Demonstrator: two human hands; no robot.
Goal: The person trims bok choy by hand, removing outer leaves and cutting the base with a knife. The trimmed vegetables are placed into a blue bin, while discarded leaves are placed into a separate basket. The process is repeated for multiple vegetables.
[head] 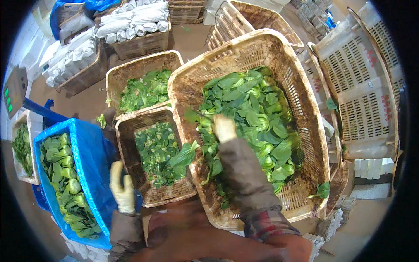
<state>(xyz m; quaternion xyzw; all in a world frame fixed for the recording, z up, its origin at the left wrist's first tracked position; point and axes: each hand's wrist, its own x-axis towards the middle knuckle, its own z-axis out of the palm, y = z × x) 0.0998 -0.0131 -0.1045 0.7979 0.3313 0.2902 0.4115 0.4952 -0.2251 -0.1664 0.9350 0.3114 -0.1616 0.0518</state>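
My right hand (224,128), in a pale work glove, reaches into a large dirt-stained plastic basket (188,86) of green bok choy (258,108). Its fingers are closed, and a thin dark blade, apparently a knife (203,114), juts out to the left. A motion-blurred leaf (190,115) is beside the blade. My left hand (122,188), gloved too, has thumb and fingers apart and holds nothing. It is between a blue-lined box (95,157) packed with rows of bok choy (67,162) and a smaller crate (163,198) of leaf scraps (157,147).
Behind the scrap crate stands another crate (111,80) of green trimmings (147,88). A scale display (15,91) is at the left. White-wrapped bundles (137,23) fill crates at the back. Stacked plastic baskets (353,98) line the right. One leaf (322,190) hangs on the large basket's near right rim.
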